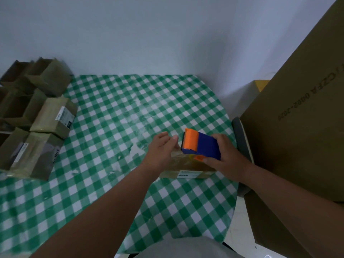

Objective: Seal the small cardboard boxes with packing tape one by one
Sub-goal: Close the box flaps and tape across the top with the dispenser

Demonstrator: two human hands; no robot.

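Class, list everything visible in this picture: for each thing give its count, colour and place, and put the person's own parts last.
small cardboard box: one, brown, under the hands
tape dispenser: one, blue and orange, on that box
stacked boxes: several, exact count unclear, brown, table's left edge
tablecloth: one, green and white check, covering the table
large carton: one, brown, right of the table
wall: pale, behind
left hand: open, on the box
right hand: grips the dispenser

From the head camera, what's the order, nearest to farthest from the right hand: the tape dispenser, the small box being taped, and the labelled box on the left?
1. Blue and orange plastic tape dispenser, gripped in the right hand.
2. Small brown cardboard box, directly beneath.
3. Labelled cardboard box, far left across the checked tablecloth.
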